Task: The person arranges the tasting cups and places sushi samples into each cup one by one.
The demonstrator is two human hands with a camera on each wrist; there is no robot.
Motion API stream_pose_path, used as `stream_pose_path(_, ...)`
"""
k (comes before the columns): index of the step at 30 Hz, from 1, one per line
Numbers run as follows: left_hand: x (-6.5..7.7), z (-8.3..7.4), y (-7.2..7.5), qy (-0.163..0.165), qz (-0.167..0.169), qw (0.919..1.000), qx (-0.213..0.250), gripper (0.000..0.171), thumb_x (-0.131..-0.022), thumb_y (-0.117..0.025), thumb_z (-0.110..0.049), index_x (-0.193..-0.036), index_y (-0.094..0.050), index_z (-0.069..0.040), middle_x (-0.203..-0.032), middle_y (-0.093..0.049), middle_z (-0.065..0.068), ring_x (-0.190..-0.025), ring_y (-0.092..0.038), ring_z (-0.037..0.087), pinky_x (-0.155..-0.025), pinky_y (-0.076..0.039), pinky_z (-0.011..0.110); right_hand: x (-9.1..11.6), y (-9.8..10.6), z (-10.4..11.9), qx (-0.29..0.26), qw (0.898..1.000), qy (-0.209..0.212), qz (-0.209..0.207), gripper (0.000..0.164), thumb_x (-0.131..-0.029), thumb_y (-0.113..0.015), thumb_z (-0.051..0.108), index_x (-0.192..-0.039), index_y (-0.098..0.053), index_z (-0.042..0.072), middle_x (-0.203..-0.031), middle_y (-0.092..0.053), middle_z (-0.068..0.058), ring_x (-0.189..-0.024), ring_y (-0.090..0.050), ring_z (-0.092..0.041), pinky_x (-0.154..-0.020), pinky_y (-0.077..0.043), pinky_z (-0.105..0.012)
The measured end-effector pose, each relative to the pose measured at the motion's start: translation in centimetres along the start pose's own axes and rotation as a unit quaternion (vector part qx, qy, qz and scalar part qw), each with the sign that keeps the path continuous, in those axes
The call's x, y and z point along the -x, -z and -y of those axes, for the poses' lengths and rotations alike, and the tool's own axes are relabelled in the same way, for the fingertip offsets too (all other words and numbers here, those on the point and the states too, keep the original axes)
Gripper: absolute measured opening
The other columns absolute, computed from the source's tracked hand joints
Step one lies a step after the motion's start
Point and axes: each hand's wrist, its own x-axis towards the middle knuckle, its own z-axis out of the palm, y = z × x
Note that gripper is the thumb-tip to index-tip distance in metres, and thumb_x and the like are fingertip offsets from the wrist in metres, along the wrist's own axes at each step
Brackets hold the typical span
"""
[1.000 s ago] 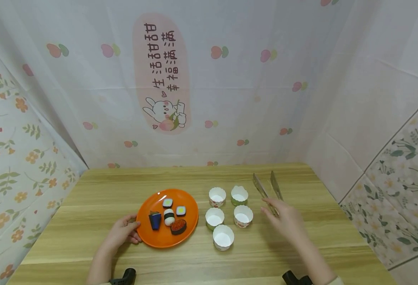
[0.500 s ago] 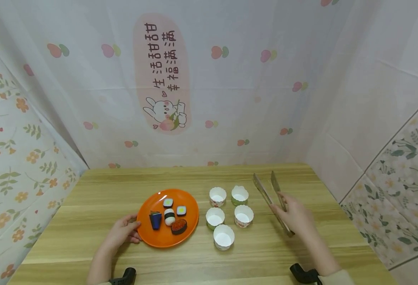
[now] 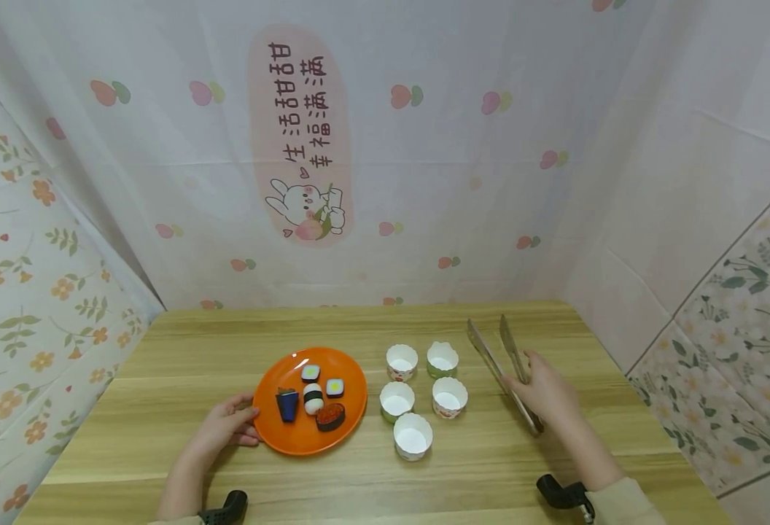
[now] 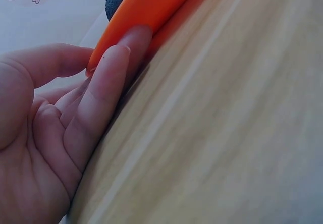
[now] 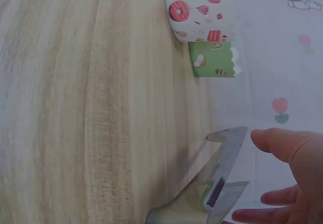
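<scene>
In the head view my left hand [image 3: 224, 423] pinches the left rim of a round orange plate [image 3: 289, 440], thumb on top; the left wrist view shows fingers under the rim. Sushi pieces lie on the plate: a dark blue cone [image 3: 287, 405], a white piece with a black band [image 3: 313, 399], a red-topped piece [image 3: 329, 417] and two small rolls [image 3: 310, 373]. My right hand [image 3: 545, 394] hovers around a pair of metal tongs [image 3: 486, 354] lying spread on the table. In the right wrist view its fingers are extended, apart from the tongs [image 5: 222, 168].
Several white-lined paper baking cups [image 3: 413, 439] stand between plate and tongs, some patterned red, some green. The wooden table [image 3: 214, 350] ends at a patterned curtain [image 3: 424, 182] behind, with floral cloths on both sides.
My right hand has shifted right and slightly nearer along the tongs, uncovering their joined end. The left hand and the plate have stayed put.
</scene>
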Motion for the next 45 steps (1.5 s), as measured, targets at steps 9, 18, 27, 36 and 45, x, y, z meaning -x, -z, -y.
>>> stream_pose_path(9, 0.0, 0.0, 0.1, 0.002, 0.008, 0.9999, 0.008, 0.057, -0.100, -0.048, -0.010, -0.140, -0.021, 0.019, -0.095, -0.065, 0.012, -0.072, -0.066, 0.022, -0.067, -0.058, 0.037, -0.7, -0.5, 0.1, -0.032, 0.998, -0.024, 0.039, 0.080, -0.088, -0.066, 0.038, -0.136, -0.032, -0.016, -0.112, -0.056, -0.034, -0.094, -0.059, -0.048, -0.067, -0.052, -0.056)
stream_pose_path(18, 0.0, 0.1, 0.5, -0.002, 0.024, 0.9995, 0.020, 0.059, -0.100, -0.048, -0.010, -0.141, -0.018, 0.020, -0.096, -0.065, 0.012, -0.072, -0.067, 0.021, -0.069, -0.058, 0.037, -1.1, -1.1, -0.2, -0.044, 0.997, -0.034, 0.053, 0.080, -0.089, -0.067, 0.035, -0.137, -0.029, -0.017, -0.115, -0.053, -0.038, -0.098, -0.056, -0.051, -0.068, -0.052, -0.056)
stream_pose_path(27, 0.0, 0.2, 0.7, -0.007, 0.028, 0.9993, 0.021, 0.059, -0.100, -0.048, -0.009, -0.141, -0.017, 0.020, -0.098, -0.065, 0.013, -0.074, -0.067, 0.021, -0.069, -0.058, 0.037, -1.4, -1.9, -0.6, -0.037, 0.997, -0.033, 0.052, 0.080, -0.086, -0.070, 0.035, -0.131, -0.033, -0.019, -0.103, -0.058, -0.034, -0.085, -0.061, -0.042, -0.061, -0.051, -0.050)
stream_pose_path(36, 0.2, -0.2, 0.6, -0.001, 0.040, 0.9988, 0.028, 0.062, -0.100, -0.048, -0.010, -0.142, -0.014, 0.020, -0.100, -0.065, 0.014, -0.075, -0.067, 0.021, -0.070, -0.058, 0.037, -1.4, -1.9, -0.4, -0.024, 0.998, -0.029, 0.053, 0.077, -0.087, -0.069, 0.035, -0.130, -0.035, -0.019, -0.098, -0.060, -0.029, -0.082, -0.061, -0.038, -0.061, -0.050, -0.049)
stream_pose_path(45, 0.3, -0.3, 0.6, -0.001, 0.045, 0.9985, 0.029, 0.062, -0.100, -0.047, -0.010, -0.142, -0.013, 0.020, -0.101, -0.064, 0.014, -0.076, -0.066, 0.021, -0.070, -0.058, 0.036, -1.3, -1.8, -0.4, -0.032, 0.998, -0.027, 0.054, 0.074, -0.089, -0.068, 0.031, -0.131, -0.035, -0.019, -0.095, -0.061, -0.025, -0.080, -0.061, -0.035, -0.060, -0.051, -0.047)
